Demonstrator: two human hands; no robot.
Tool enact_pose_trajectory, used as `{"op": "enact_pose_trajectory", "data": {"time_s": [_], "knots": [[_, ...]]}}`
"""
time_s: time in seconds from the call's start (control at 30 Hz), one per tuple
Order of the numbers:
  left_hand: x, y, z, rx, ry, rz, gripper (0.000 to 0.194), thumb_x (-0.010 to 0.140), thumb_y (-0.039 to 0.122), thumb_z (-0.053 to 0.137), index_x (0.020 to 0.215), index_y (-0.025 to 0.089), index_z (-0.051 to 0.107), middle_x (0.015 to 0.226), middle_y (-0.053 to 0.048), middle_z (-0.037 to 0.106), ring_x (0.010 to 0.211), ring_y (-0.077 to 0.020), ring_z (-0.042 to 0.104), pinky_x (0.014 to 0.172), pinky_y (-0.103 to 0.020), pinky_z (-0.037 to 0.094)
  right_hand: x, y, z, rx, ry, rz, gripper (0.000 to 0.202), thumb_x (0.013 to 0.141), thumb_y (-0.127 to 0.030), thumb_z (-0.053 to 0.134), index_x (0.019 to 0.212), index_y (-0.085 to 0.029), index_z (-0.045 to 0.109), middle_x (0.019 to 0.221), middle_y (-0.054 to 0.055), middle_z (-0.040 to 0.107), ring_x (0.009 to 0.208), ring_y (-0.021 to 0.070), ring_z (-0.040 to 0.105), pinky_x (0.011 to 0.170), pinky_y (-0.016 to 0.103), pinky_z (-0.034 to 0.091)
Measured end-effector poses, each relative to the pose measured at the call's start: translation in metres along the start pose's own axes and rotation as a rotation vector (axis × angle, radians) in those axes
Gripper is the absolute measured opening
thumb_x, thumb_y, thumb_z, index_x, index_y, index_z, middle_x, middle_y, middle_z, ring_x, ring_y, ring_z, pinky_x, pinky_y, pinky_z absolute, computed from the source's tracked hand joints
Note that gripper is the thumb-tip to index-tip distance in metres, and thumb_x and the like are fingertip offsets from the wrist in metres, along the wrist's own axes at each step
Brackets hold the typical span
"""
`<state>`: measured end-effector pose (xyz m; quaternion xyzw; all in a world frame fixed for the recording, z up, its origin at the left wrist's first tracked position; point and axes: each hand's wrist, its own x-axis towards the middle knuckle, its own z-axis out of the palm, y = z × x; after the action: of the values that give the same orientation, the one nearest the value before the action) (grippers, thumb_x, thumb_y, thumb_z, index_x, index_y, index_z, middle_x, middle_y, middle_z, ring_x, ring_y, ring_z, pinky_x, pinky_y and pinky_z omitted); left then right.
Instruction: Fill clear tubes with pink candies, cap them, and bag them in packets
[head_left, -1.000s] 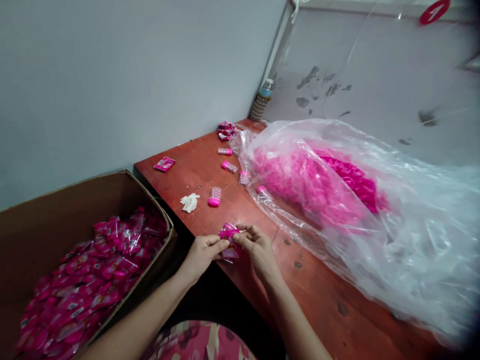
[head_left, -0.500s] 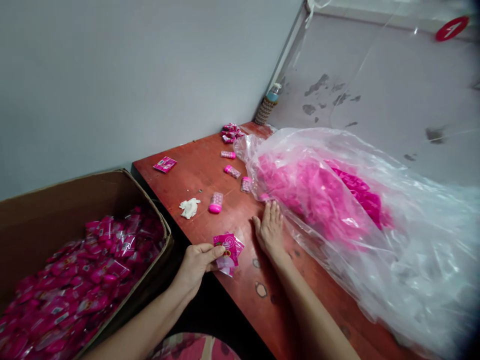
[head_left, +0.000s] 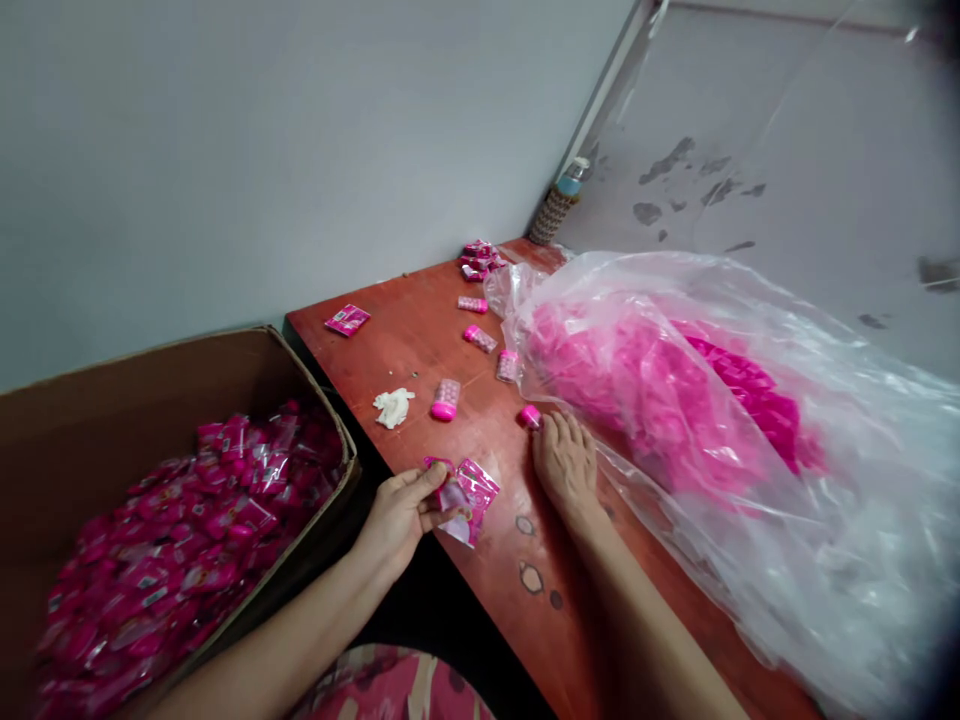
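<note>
My left hand [head_left: 401, 510] pinches pink printed packets [head_left: 474, 495] over the table's near left edge. My right hand [head_left: 566, 460] rests on the red table [head_left: 510, 530], its fingers curled against a small container with a pink cap [head_left: 530, 417]; part of the container is hidden by the fingers. Left of it lies a clear container with a pink cap [head_left: 445, 399]. Three more such containers lie farther back, one of them [head_left: 507, 366] beside the clear plastic bag [head_left: 750, 450], which holds pink items.
An open cardboard box [head_left: 315, 390] full of pink packets [head_left: 165, 570] stands at the left. Crumpled white material [head_left: 394, 408] and a flat pink packet [head_left: 347, 320] lie on the table. Toward the back are a pink packet pile [head_left: 480, 260] and a bottle [head_left: 556, 205].
The fingers of my right hand have curled in beside a pink-capped container, which now shows apart from the bag. The packets in my left hand are fanned farther apart. The view has shifted slightly.
</note>
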<state>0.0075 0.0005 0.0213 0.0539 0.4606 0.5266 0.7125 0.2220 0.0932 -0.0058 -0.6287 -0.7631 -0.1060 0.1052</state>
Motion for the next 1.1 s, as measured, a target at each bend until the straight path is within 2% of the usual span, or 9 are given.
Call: {"op": "enact_pose_trajectory", "data": {"time_s": [0.07,0.13,0.27,0.33,0.4,0.57,0.83,1.0,1.1], "knots": [[0.002,0.0,0.003,-0.069,0.016,-0.017,0.016,0.067,0.021,0.071,0.076,0.01,0.062,0.067,-0.003,0.063,0.056,-0.0122,0.06,0.054,-0.025,0.054,-0.019,-0.008,-0.011,0.107,-0.033,0.009,0.03,0.089,-0.028,0.033,0.101,-0.013,0.056,0.102,0.015,0.059,0.102,0.0275,0.049,0.088,0.041,0.031],[0.005,-0.001,0.006,-0.126,0.032,-0.03,0.012,0.07,0.018,0.068,0.077,0.01,0.062,0.068,-0.003,0.063,0.057,-0.0125,0.061,0.054,-0.026,0.054,-0.039,-0.019,-0.024,0.3,-0.071,0.121,0.032,0.089,-0.036,0.033,0.094,-0.016,0.057,0.089,0.013,0.062,0.086,0.0255,0.055,0.077,0.037,0.038],[0.008,-0.003,0.012,-0.224,0.058,-0.015,0.007,0.074,0.016,0.064,0.076,0.011,0.059,0.067,-0.003,0.063,0.06,-0.0134,0.062,0.059,-0.028,0.055,-0.079,-0.055,-0.054,0.965,-0.274,0.424,0.038,0.088,-0.049,0.03,0.079,-0.02,0.053,0.059,0.003,0.059,0.048,0.0168,0.052,0.048,0.027,0.039],[0.008,-0.005,0.014,-0.241,0.052,0.002,0.007,0.075,0.016,0.063,0.078,0.011,0.059,0.067,-0.003,0.063,0.061,-0.0139,0.062,0.061,-0.029,0.055,-0.094,-0.074,-0.065,1.261,-0.345,0.507,0.037,0.087,-0.052,0.032,0.077,-0.02,0.05,0.056,0.001,0.058,0.042,0.0149,0.05,0.045,0.026,0.04],[0.006,-0.008,0.016,-0.243,0.017,0.013,0.008,0.075,0.017,0.064,0.079,0.011,0.059,0.068,-0.003,0.063,0.061,-0.0138,0.062,0.062,-0.028,0.054,-0.103,-0.088,-0.072,1.411,-0.342,0.566,0.035,0.085,-0.053,0.038,0.081,-0.02,0.049,0.058,0.001,0.06,0.045,0.0152,0.054,0.046,0.026,0.044],[0.001,-0.018,0.023,-0.223,-0.074,0.039,0.017,0.069,0.019,0.07,0.079,0.011,0.059,0.072,-0.005,0.064,0.063,-0.013,0.061,0.061,-0.024,0.052,-0.108,-0.096,-0.07,1.483,-0.276,0.649,0.036,0.082,-0.053,0.045,0.092,-0.019,0.051,0.058,0.001,0.061,0.046,0.0169,0.058,0.042,0.026,0.046],[-0.005,-0.019,0.03,-0.08,-0.173,0.165,0.03,0.063,0.032,0.074,0.076,0.01,0.057,0.069,-0.003,0.061,0.057,-0.0095,0.057,0.057,-0.021,0.047,-0.112,-0.098,-0.06,1.551,-0.226,0.633,0.035,0.083,-0.05,0.045,0.097,-0.018,0.051,0.065,0.002,0.064,0.055,0.0171,0.062,0.046,0.025,0.05],[-0.005,-0.017,0.029,0.065,-0.299,0.132,0.029,0.063,0.028,0.075,0.079,0.01,0.059,0.067,-0.002,0.06,0.056,-0.0094,0.056,0.056,-0.02,0.046,-0.113,-0.098,-0.056,1.515,-0.185,0.614,0.035,0.085,-0.048,0.042,0.101,-0.019,0.051,0.069,0.003,0.065,0.058,0.017,0.063,0.049,0.025,0.051],[-0.004,-0.02,0.028,0.155,-0.302,0.093,0.028,0.062,0.028,0.075,0.071,0.008,0.059,0.059,-0.002,0.058,0.052,-0.0105,0.055,0.054,-0.022,0.046,-0.115,-0.096,-0.054,1.392,-0.131,0.577,0.035,0.086,-0.047,0.041,0.102,-0.019,0.052,0.074,0.005,0.066,0.06,0.0165,0.063,0.054,0.026,0.052]]}}
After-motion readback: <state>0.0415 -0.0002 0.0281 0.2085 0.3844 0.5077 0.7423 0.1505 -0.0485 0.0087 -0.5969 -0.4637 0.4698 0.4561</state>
